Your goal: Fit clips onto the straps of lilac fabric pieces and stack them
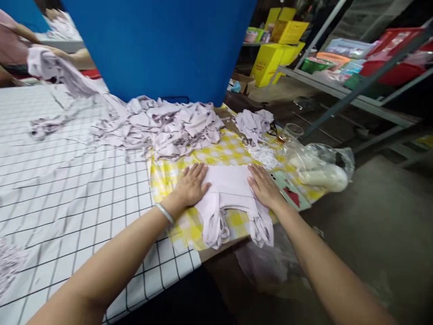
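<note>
Close up, a white cloth w/ black lines [101, 180] covers the L side of the table [219, 253], & a yellow check sheet [189, 228] lies on the R part. On that sheet a lilac strappy top [230, 179] is laid flat, straps pointing back to the person. L hand [192, 184], w/ a pale bangle [164, 212] on the wrist, presses flat on the top's far L corner, palm down, fingers spread. R hand [265, 186] is flat on the far R corner, palm down too. Just beside it: a pale green phone [294, 195] w/ a red patch. A bit past that, white scraps [265, 157] & a clear plastic bag [343, 155]. Farther off, a big heap of lilac cloth [176, 126] sits by a blue panel [162, 49], w/ a small lilac bundle [253, 124] to the R. Far L, a co-worker's arm [81, 58] is near some raised lilac cloth; can't tell the grip. Way back R: yellow boxes [267, 65] & a grey metal rack [345, 92] w/ bright tubs [392, 70].
</note>
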`<state>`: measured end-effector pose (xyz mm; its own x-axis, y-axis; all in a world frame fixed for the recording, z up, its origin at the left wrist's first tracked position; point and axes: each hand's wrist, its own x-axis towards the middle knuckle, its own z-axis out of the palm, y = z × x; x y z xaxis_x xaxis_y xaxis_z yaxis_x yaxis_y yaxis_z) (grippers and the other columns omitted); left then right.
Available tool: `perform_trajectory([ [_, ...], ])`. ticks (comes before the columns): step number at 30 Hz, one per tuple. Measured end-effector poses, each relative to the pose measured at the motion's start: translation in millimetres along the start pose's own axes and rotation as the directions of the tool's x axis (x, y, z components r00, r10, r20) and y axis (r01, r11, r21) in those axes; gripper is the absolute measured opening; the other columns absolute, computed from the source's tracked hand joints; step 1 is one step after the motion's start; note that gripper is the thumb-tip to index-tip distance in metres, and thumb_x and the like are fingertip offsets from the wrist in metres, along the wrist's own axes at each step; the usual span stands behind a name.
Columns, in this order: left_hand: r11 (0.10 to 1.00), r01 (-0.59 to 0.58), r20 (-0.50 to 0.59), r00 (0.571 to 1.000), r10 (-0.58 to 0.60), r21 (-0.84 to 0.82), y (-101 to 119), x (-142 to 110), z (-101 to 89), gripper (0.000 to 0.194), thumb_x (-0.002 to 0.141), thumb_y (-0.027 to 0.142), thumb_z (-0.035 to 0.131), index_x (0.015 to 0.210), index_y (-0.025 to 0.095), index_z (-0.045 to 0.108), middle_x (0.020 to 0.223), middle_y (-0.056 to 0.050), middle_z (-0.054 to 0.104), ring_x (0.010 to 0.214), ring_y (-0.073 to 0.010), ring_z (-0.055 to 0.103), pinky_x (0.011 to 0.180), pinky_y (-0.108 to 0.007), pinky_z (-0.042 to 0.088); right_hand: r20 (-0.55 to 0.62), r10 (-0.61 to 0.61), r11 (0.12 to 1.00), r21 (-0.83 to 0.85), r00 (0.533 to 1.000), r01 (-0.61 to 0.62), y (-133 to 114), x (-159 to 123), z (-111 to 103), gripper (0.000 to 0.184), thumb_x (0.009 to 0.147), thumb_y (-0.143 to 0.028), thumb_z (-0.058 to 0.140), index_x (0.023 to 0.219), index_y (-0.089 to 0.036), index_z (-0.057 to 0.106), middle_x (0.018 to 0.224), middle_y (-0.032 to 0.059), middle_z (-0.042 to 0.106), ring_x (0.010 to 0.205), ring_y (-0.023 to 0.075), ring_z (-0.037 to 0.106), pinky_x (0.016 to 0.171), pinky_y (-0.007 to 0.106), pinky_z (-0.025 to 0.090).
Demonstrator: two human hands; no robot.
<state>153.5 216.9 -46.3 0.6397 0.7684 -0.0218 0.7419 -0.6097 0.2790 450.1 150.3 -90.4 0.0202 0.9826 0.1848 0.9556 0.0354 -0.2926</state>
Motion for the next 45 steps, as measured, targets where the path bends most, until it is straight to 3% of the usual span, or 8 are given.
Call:
perform_trajectory([
  [7,0.954,0.024,-0.050,0.998,-0.041,-0.299,-18.0,-61.8,-34.1,0.075,0.095,0.056,0.045,0.156,0.016,0.029,0.164,-0.014,0.017,0.153,-0.0323,0.007,0.124,-0.056,0.008,-0.054,0.032,0.982,-0.184,0.998,-0.042,-12.6,22.7,-12.8,0.061,0.082,-0.045,0.038,0.132,-0.019,0.059,0.138,0.0188,0.059,0.137,0.0398,0.045,0.110,0.063,0.036],
  [18,0.347,0.258,-0.016,0.783,-0.622,-0.902,-111.6,-205.5,-73.7,0.063,0.089,0.062,0.052,0.145,0.031,0.048,0.163,-0.003,0.028,0.154,-0.0291,0.009,0.125,-0.055,0.009,0.259,-0.306,0.951,0.044,0.916,0.305,-433.5,184.2,71.4,0.021,0.093,-0.030,0.054,0.101,-0.014,0.065,0.109,0.0191,0.068,0.099,0.0276,0.064,0.080,0.036,0.047],
  [23,-0.262,0.043,0.229,0.634,-0.738,-0.964,-146.5,-242.2,-79.8,0.052,0.089,0.058,0.057,0.126,0.022,0.060,0.147,-0.014,0.051,0.138,-0.0330,0.047,0.116,-0.050,0.038,0.329,-0.432,0.901,0.182,0.840,0.393,-448.1,118.7,67.7,0.025,0.101,-0.028,0.040,0.092,-0.020,0.062,0.091,0.0086,0.070,0.083,0.0200,0.065,0.073,0.029,0.045],
  [26,-0.500,-0.050,0.341,0.672,-0.658,-0.865,-152.8,-241.1,-83.6,0.056,0.084,0.051,0.067,0.129,0.022,0.053,0.140,-0.016,0.054,0.120,-0.0322,0.062,0.099,-0.047,0.053,0.282,-0.758,0.632,0.541,0.589,0.554,-438.5,33.4,46.1,0.025,0.100,-0.033,0.043,0.085,-0.023,0.060,0.082,0.0028,0.068,0.071,0.0158,0.060,0.066,0.026,0.044],
  [29,-0.349,0.077,0.302,0.691,-0.657,-0.934,-157.3,-225.0,-85.2,0.070,0.077,0.045,0.076,0.138,0.027,0.045,0.143,-0.014,0.050,0.121,-0.0321,0.061,0.098,-0.046,0.052,0.240,-0.802,0.536,0.694,0.547,0.481,-416.6,10.5,33.0,0.017,0.093,-0.039,0.056,0.086,-0.024,0.062,0.083,0.0013,0.068,0.074,0.0168,0.061,0.068,0.027,0.046],
  [33,0.364,0.251,-0.134,0.631,-0.764,-0.897,-179.3,-172.5,-88.1,0.072,0.079,0.043,0.070,0.143,0.021,0.042,0.149,-0.016,0.043,0.143,-0.0351,0.036,0.116,-0.050,0.032,0.013,-0.122,0.886,0.452,0.992,0.103,-333.8,117.9,11.0,0.029,0.083,-0.044,0.067,0.104,-0.025,0.064,0.113,0.0081,0.067,0.109,0.0255,0.059,0.094,0.039,0.045],
  [37,0.720,0.367,-0.354,0.684,-0.638,-0.589,-202.3,-80.3,-100.5,0.083,0.079,0.051,0.067,0.149,0.017,0.036,0.154,-0.020,0.037,0.148,-0.0409,0.023,0.117,-0.060,0.023,-0.177,0.252,0.911,0.374,0.951,-0.172,-232.7,245.2,-23.1,0.054,0.078,-0.048,0.069,0.119,-0.013,0.060,0.136,0.0218,0.055,0.134,0.0341,0.042,0.108,0.047,0.034],
  [45,0.816,0.472,-0.234,0.797,-0.557,-0.334,-241.1,70.1,-103.1,0.124,0.049,0.052,0.086,0.155,0.024,0.028,0.160,-0.020,0.029,0.146,-0.0496,0.019,0.111,-0.074,0.013,0.016,0.347,0.830,0.461,0.938,-0.315,-165.6,336.3,14.6,0.059,0.072,-0.052,0.072,0.119,-0.017,0.067,0.123,0.0194,0.068,0.116,0.0345,0.063,0.098,0.044,0.047],
])
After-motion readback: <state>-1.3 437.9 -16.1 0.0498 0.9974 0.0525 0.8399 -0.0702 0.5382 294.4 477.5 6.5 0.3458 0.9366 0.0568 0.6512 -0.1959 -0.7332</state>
